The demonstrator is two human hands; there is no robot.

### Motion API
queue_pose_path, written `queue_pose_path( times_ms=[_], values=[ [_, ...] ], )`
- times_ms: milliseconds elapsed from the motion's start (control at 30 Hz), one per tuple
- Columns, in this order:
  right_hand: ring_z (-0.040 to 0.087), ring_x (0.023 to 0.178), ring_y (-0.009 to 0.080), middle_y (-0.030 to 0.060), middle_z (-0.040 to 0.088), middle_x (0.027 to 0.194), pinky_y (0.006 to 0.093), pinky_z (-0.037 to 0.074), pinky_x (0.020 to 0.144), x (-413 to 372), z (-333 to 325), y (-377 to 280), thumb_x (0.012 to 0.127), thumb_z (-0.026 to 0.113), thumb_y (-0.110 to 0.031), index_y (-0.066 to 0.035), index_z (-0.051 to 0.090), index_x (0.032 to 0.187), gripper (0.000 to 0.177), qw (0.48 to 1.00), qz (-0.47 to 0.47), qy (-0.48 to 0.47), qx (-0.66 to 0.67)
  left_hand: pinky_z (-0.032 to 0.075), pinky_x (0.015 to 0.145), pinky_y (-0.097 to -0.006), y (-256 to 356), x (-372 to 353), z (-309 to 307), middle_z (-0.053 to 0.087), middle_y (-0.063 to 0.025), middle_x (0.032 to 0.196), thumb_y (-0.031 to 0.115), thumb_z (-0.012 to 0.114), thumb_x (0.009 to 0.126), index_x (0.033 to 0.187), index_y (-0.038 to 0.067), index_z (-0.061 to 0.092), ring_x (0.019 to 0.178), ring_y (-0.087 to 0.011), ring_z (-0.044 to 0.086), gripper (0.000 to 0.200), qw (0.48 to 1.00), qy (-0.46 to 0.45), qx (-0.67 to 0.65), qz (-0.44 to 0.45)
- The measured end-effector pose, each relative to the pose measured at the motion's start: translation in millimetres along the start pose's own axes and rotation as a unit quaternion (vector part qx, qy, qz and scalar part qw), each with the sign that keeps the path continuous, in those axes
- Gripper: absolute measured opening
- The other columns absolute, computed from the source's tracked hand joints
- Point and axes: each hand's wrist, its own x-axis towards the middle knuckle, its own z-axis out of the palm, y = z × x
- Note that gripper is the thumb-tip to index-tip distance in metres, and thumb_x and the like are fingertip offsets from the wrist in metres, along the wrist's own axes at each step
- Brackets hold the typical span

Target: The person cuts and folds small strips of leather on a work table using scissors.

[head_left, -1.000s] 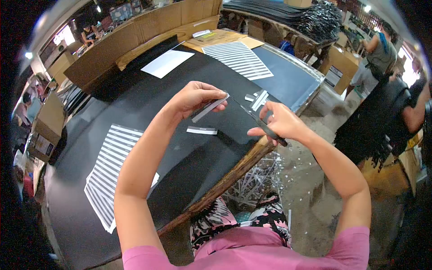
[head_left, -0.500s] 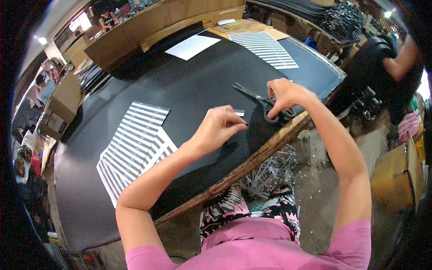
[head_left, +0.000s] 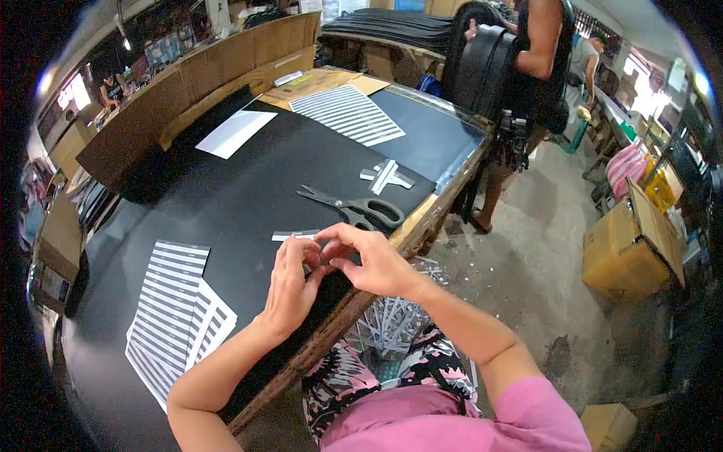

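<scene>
My left hand and my right hand meet fingertip to fingertip above the table's front edge. Both are closed in a pinch, and whatever lies between the fingers is too small or hidden to make out. Just beyond them, dark-handled scissors rest on the black sheet, blades pointing left. A short black-and-white strip lies by my left fingertips. Several cut strips form a small crossed pile past the scissors. Striped sheets are fanned out to the left.
Farther back lie a white sheet and another striped sheet. A cardboard wall borders the far side. Paper scraps litter the floor below the wooden edge. At right, a person carries black material near a cardboard box.
My right hand has left the scissors and come over to my left hand. The scissors now lie free, and the strip pile shows. The view has swung to the right.
</scene>
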Motion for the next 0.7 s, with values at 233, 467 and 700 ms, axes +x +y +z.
queue_pose_path(
  times_ms=[233,467,700],
  values=[
    [0.066,0.089,0.0303,0.0175,0.066,0.093,0.0373,0.050,0.077,-1,-2,2,0.078,0.055,0.010,-0.002,0.055,0.113,0.037,0.998,-0.019,-0.028,-0.052,0.040,0.098,-0.0467,2,1,-5,0.054,-0.0103,0.078,-0.008,0.071,0.069,0.091,0.000,0.049,0.079,-0.0322,0.055,0.032,0.996,0.009,0.051,0.076],
    [0.062,0.090,0.0380,0.0207,0.064,0.095,0.0414,0.049,0.075,2,0,3,0.073,0.057,0.005,-0.003,0.056,0.111,0.038,0.994,-0.046,-0.051,-0.085,0.039,0.100,-0.0492,2,2,-10,0.054,-0.0080,0.074,-0.005,0.073,0.069,0.088,0.003,0.048,0.070,-0.0300,0.058,0.032,0.995,0.007,0.048,0.083],
    [0.067,0.083,0.0289,0.0159,0.066,0.089,0.0360,0.051,0.072,1,11,11,0.075,0.059,0.007,-0.004,0.059,0.108,0.035,0.992,-0.074,0.000,-0.106,0.036,0.103,-0.0457,-11,-6,-22,0.062,-0.0108,0.079,0.009,0.073,0.074,0.096,0.005,0.062,0.081,-0.0300,0.062,0.026,0.995,-0.050,0.079,0.047]
  ],
)
